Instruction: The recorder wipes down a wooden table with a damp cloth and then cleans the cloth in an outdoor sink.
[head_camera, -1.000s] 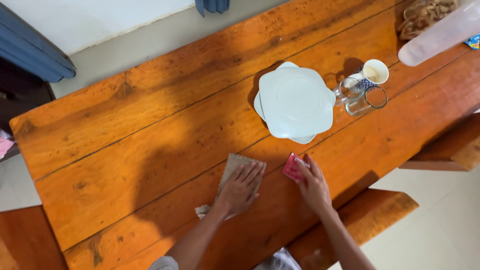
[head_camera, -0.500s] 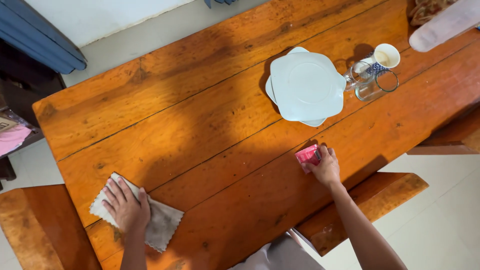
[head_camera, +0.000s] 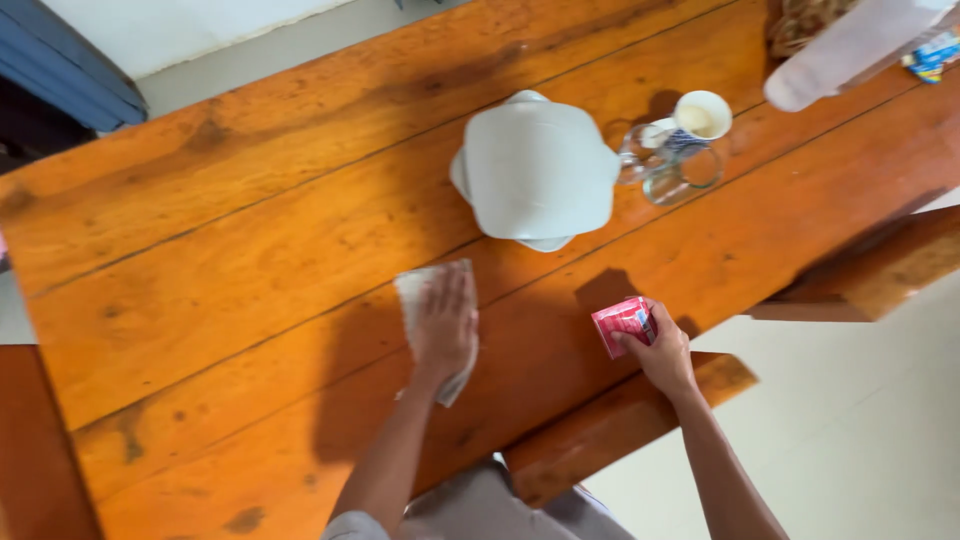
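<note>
My left hand (head_camera: 446, 325) lies flat, fingers together, pressing a pale grey cloth (head_camera: 416, 288) onto the orange wooden table (head_camera: 250, 250). The cloth shows above and below the hand. My right hand (head_camera: 661, 350) grips a small red packet (head_camera: 621, 324) near the table's front edge, lifted slightly so it casts a shadow. Beyond both hands a stack of white wavy-edged plates (head_camera: 538, 168) rests on the table.
Right of the plates stand two clear glasses (head_camera: 668, 165) and a white cup (head_camera: 700, 117) with a blue pattern. A translucent plastic container (head_camera: 850, 50) lies at the far right corner. A wooden bench (head_camera: 610, 425) runs under the table's near edge, another bench (head_camera: 880, 270) at right.
My left hand slid the cloth from the table's left front corner back toward the middle. My right hand kept the red packet and stayed near the front edge.
</note>
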